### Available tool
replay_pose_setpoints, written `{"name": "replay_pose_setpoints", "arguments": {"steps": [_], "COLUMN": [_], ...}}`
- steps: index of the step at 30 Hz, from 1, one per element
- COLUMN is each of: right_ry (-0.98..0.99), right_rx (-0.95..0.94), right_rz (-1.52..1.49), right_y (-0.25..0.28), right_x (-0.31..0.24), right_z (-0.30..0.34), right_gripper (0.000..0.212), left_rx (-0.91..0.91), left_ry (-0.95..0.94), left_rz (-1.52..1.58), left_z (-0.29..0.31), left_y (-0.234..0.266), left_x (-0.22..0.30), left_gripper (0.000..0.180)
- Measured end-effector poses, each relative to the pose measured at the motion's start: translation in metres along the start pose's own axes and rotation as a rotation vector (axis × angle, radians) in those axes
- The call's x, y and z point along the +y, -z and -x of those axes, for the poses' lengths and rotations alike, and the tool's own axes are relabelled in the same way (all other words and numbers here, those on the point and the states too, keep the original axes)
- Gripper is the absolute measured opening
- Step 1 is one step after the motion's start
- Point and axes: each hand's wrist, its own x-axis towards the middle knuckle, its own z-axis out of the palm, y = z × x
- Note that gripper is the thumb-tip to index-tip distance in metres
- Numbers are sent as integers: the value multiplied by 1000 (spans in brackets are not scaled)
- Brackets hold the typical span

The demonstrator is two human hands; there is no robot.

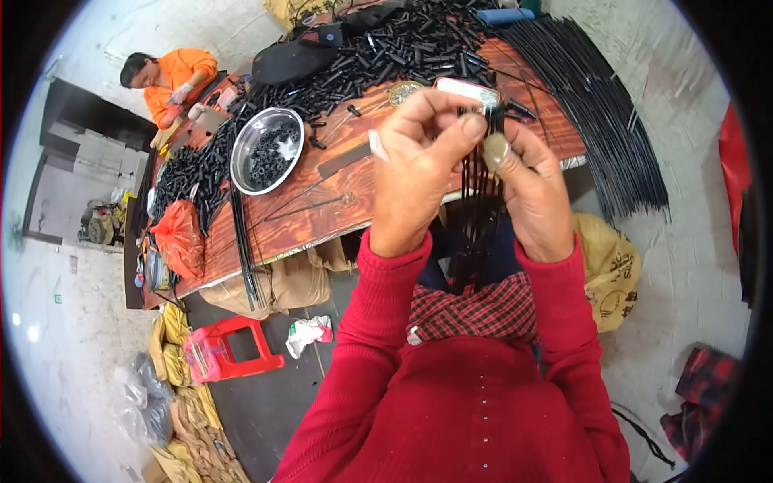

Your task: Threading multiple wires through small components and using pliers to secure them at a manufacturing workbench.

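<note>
Both hands are raised over the near edge of the table, holding a bundle of thin black rods point(477, 193) that hangs down between them. My left hand point(423, 157) pinches the bundle's upper end between thumb and fingers; a strip of white tape shows on this hand. My right hand point(533, 185) is closed on the same end from the other side, and a tan cover sits on its thumb. The fingers partly hide the top of the rods, so how they are joined there cannot be made out.
On the reddish wooden table point(322, 217) lie a heap of short black tubes point(386, 48), a steel bowl point(268, 151) of small black parts, and a red plastic bag point(179, 240). Long black rods point(588, 105) cover the right end. A red stool point(233, 350) stands left; a co-worker point(181, 76) sits far left.
</note>
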Motion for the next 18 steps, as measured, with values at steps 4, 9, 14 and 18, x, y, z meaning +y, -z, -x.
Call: {"name": "replay_pose_setpoints", "arguments": {"steps": [4, 9, 14, 18], "right_ry": [-10, -73, -39, -41], "right_rx": [-16, 16, 8, -7], "right_rz": [35, 216, 134, 93], "right_y": [9, 14, 9, 15], "right_x": [16, 25, 15, 5], "right_z": [0, 10, 33, 36], "right_gripper": [19, 22, 21, 17], "left_rx": [20, -7, -98, -193], "left_ry": [59, 97, 10, -56], "left_rz": [16, -135, -26, 44], "left_z": [6, 19, 33, 23], "left_y": [9, 22, 17, 15], "left_x": [-14, -16, -11, -22], "left_gripper": [17, 17, 14, 18]}}
